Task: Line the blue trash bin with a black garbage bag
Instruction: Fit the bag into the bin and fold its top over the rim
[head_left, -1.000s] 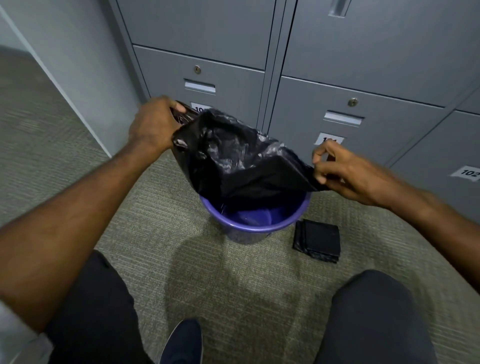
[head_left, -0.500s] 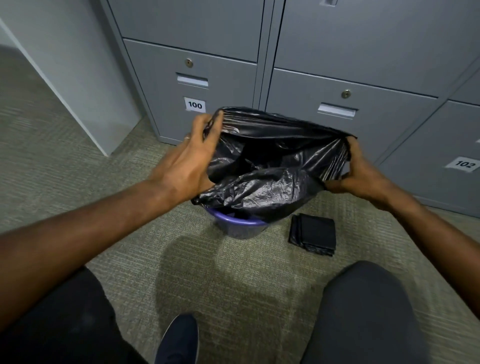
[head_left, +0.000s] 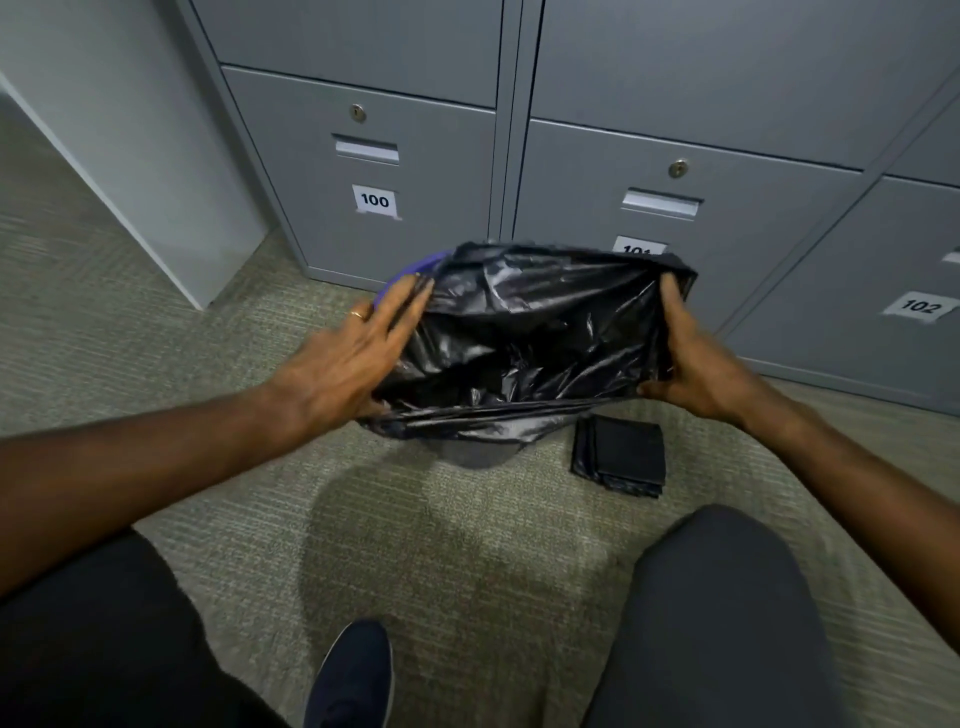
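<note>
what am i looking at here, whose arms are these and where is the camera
The camera sits on a person's head, looking forward and down, so the arms are that person's own. The left hand and right hand each grip a side of an open black garbage bag, stretching its mouth over a blue trash bin, of which only a bit of rim shows. On the carpet beside the bin lies a folded stack of spare black bags. Behind stand grey lockers numbered 100, 101 and 102. Below are the person's knees and one dark shoe.
</note>
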